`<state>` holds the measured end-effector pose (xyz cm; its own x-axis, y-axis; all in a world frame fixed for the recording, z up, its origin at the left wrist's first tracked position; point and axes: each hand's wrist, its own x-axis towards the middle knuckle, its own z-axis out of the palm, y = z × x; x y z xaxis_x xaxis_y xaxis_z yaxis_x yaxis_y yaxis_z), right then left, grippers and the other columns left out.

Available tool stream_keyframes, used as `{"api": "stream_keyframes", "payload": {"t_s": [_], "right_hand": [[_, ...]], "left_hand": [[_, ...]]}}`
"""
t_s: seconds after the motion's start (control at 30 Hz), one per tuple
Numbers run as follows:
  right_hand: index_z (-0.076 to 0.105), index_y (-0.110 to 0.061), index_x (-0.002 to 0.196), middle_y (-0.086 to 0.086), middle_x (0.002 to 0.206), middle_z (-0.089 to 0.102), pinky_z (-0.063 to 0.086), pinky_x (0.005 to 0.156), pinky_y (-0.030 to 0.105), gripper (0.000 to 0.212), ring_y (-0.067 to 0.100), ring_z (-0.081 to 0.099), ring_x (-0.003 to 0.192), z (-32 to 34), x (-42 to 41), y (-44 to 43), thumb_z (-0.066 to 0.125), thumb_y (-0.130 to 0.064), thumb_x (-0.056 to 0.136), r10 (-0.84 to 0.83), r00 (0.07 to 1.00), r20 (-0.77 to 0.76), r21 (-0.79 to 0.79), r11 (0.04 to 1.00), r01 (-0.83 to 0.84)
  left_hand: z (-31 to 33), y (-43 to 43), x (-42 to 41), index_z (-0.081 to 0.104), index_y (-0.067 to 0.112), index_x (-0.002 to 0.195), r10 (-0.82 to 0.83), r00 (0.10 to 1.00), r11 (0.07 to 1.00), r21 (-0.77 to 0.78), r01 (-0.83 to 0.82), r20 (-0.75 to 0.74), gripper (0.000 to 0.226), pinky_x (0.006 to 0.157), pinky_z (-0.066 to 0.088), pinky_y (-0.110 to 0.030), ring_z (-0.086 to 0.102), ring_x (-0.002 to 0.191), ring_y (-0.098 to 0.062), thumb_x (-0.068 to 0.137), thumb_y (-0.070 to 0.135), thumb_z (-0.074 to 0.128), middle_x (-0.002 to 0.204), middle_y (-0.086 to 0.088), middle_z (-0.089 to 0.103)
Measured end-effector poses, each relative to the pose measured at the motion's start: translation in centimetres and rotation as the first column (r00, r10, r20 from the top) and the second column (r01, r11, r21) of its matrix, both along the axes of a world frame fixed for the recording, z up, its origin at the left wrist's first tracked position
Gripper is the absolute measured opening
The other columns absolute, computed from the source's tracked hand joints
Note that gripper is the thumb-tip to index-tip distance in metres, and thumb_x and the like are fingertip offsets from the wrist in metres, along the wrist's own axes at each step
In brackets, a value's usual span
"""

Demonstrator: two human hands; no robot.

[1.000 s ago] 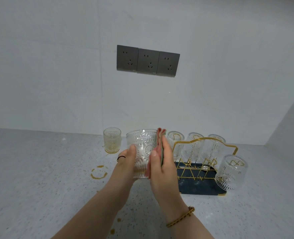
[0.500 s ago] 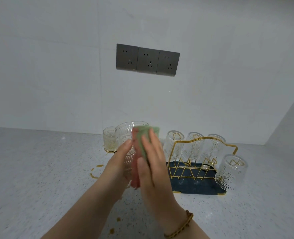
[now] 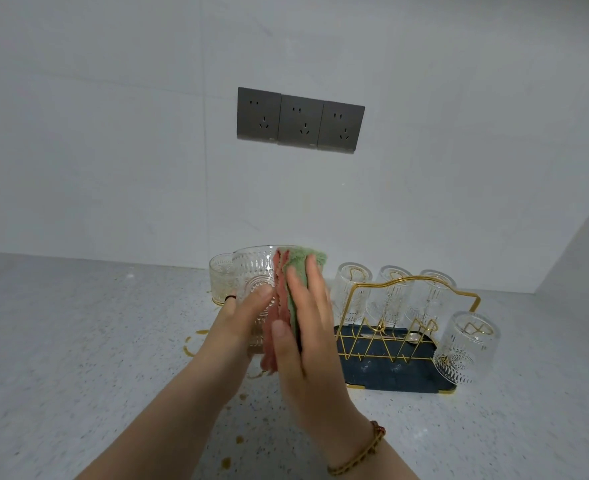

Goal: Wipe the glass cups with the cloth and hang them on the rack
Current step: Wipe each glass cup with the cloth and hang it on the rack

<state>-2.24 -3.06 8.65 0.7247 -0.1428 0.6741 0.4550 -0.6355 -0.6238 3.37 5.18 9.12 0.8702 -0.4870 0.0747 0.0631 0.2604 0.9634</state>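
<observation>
Out past the left hand, brown rings are staining the speckled bench, and a small cup is standing upright just behind its fingers. That left hand is wrapping round a ribbed glass cup, gripping it and holding it upright above the bench. Pressing against the cup's right side is the folded cloth, pink towards the glass and green towards the palm. The right hand is lying flat on it, fingers straight and pointing up, thumb resting along the pink edge, a beaded bracelet circling the wrist. To the right of that hand the gold wire rack is sitting on its dark tray, with four cups hanging upside down on its prongs, the nearest one at the far right corner.
</observation>
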Motion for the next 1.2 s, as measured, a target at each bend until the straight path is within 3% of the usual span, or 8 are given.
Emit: {"api": "stream_keyframes", "payload": {"t_s": [0.1,0.23,0.4,0.57,0.8,0.93,1.03,1.2], "right_hand": [[0.013,-0.061,0.13,-0.027,0.15,0.008,0.038,0.103,0.053,0.047,0.025,0.035,0.133,0.7,-0.2,-0.5,0.03,-0.058,0.086,0.115,0.99,-0.079,0.195,0.976,-0.097],[0.035,-0.051,0.117,-0.003,0.136,0.046,0.049,0.095,0.032,0.029,0.011,0.053,0.118,1.2,-0.5,-1.5,0.038,-0.048,0.088,0.238,0.96,-0.147,0.505,0.853,-0.134],[0.032,-0.054,0.107,-0.005,0.104,0.054,0.045,0.058,0.007,0.033,-0.007,0.055,0.07,0.7,-0.5,-2.0,0.03,-0.023,0.097,0.159,0.975,-0.153,0.501,0.863,-0.062],[0.014,-0.068,0.121,-0.012,0.123,0.038,0.033,0.106,0.038,0.043,0.012,0.036,0.116,0.0,0.4,-1.9,0.033,-0.057,0.084,0.002,0.984,-0.177,0.261,0.964,0.045],[0.024,-0.028,0.138,-0.004,0.146,0.019,0.001,0.11,0.007,0.05,0.006,0.012,0.136,-0.4,0.7,-0.7,0.018,-0.048,0.093,-0.196,0.979,0.063,-0.187,0.961,0.205],[0.028,-0.06,0.123,-0.011,0.132,0.043,0.035,0.103,0.024,0.034,0.004,0.044,0.121,0.3,0.0,-1.3,0.023,-0.057,0.089,0.088,0.988,-0.123,0.285,0.957,-0.05],[0.037,-0.037,0.13,-0.005,0.124,0.054,0.052,0.087,0.024,0.034,0.006,0.059,0.108,0.6,-0.1,-2.4,0.027,-0.028,0.098,0.319,0.933,-0.166,0.656,0.742,-0.137],[0.032,-0.05,0.127,-0.026,0.147,0.018,0.018,0.115,0.027,0.036,0.0,0.018,0.138,0.2,-0.3,-0.3,0.027,-0.045,0.092,0.027,0.999,0.019,0.107,0.994,-0.029]], "left_hand": [[0.3,0.2,-0.4,0.043,-0.007,0.124,0.013,1.0,0.999,-0.033,-0.013,0.003,0.101,0.054,0.053,-0.04,0.066,0.068,-0.03,0.054,0.063,0.068,0.089,-0.026,0.06],[-0.6,-0.1,0.1,0.034,0.017,0.14,0.042,0.998,0.998,0.038,-0.04,-0.042,0.121,0.1,0.037,-0.061,0.047,0.124,-0.041,0.044,0.08,0.069,0.139,-0.021,0.045],[0.1,-0.7,-0.5,0.026,0.033,0.14,-0.019,1.0,0.998,0.052,0.02,-0.017,0.127,0.109,0.03,-0.055,0.042,0.13,-0.029,0.031,0.088,0.06,0.142,-0.007,0.043],[-0.4,-1.1,-0.7,0.045,0.017,0.128,0.123,0.987,0.992,0.041,-0.119,-0.101,0.09,0.098,0.044,-0.053,0.061,0.105,-0.03,0.057,0.067,0.067,0.115,-0.012,0.064],[0.1,-0.8,-0.9,0.068,0.018,0.084,-0.047,0.997,0.999,-0.029,0.046,-0.061,0.044,0.066,0.045,-0.034,0.055,0.078,-0.031,0.065,0.057,0.057,0.088,-0.017,0.061],[-0.3,-0.3,-1.0,0.062,0.007,0.095,-0.117,0.993,0.985,-0.131,0.114,-0.01,0.053,0.051,0.051,-0.027,0.065,0.059,-0.02,0.064,0.05,0.067,0.072,-0.01,0.069],[-0.5,-0.2,-0.7,0.055,0.004,0.12,-0.137,0.991,0.988,-0.066,0.136,-0.004,0.084,0.076,0.056,-0.044,0.069,0.09,-0.032,0.054,0.054,0.071,0.104,-0.018,0.069],[0.0,-0.2,-0.5,0.067,0.009,0.078,-0.154,0.987,0.984,-0.089,0.157,0.042,0.04,0.042,0.045,-0.018,0.061,0.046,-0.013,0.063,0.045,0.06,0.055,-0.004,0.065]]}}
